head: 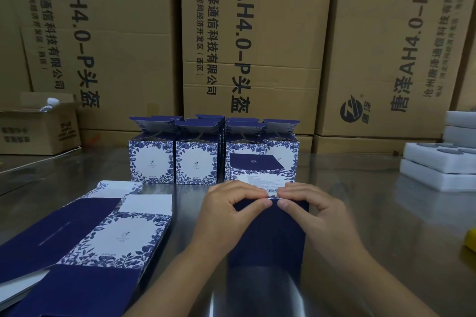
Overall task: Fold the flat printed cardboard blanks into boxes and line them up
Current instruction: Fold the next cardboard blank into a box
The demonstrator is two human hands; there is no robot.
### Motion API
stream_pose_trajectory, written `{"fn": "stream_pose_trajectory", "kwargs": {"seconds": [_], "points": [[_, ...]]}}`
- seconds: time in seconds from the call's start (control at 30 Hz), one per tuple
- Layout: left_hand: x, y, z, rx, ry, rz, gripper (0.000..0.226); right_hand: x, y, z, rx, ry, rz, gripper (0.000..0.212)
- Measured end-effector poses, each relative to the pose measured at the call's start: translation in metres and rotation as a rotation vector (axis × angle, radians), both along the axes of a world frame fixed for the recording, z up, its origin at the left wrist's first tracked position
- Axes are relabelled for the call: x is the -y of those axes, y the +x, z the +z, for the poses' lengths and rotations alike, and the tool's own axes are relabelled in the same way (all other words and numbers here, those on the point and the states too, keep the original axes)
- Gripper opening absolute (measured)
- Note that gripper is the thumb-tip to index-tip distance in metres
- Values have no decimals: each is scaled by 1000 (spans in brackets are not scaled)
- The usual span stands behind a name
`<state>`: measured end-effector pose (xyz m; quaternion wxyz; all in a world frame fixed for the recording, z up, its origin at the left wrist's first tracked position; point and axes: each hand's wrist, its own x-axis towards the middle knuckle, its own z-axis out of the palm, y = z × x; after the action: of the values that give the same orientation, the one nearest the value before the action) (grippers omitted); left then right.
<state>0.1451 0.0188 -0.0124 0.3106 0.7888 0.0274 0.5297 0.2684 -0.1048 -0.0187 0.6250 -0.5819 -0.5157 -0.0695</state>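
Half-formed navy box [268, 237] sits on the steel table [386, 226], just before the row of finished boxes [152, 162]. Our left hand [224, 211] and right hand [311, 203] both pinch its top flap, fingers curled. We judge the board light, crease-prone: grip near scores.

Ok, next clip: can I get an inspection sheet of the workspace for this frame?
Surface: shiny metal table, reflective.
Job's things: half-folded box under both hands; folded boxes lined up behind it, top flaps open; flat blanks stacked at left.
Clutter: white foam trays at right; yellow object at right edge, unclear.
Grippers: left hand and right hand both pinch the half-folded box's far edge.
Cables: nothing seen.
Surroundings: large brown cartons stacked behind; small carton at left with a bottle in it.
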Motion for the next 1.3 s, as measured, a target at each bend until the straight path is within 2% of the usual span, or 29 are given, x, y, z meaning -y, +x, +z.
{"fn": "stream_pose_trajectory", "kwargs": {"seconds": [0.07, 0.2, 0.37, 0.53, 0.67, 0.9, 1.3], "points": [[-1, 0, 0, 2, -9, -11, 8, 0, 0, 1, 8, -12, 5, 23], [-3, 0, -2, -24, -9, 24, 14, 3, 2, 5, -57, -38, 67, 11], [-11, -3, -3, -54, -69, -15, 25, 6, 10, 5, -162, -33, 106, 18], [-14, -2, -3, -39, -81, -14, 27, 5, 12, 3, -230, -12, 149, 16], [-11, 1, -5, 0, -37, 29, 27, 2, 12, 3, -225, 4, 140, 14], [-11, -1, -3, -37, -116, -5, 27, 3, 15, 5, -221, -24, 146, 16], [-15, -5, -1, -90, -139, -53, 24, 0, 19, -3, -253, 18, 173, 22]]}}
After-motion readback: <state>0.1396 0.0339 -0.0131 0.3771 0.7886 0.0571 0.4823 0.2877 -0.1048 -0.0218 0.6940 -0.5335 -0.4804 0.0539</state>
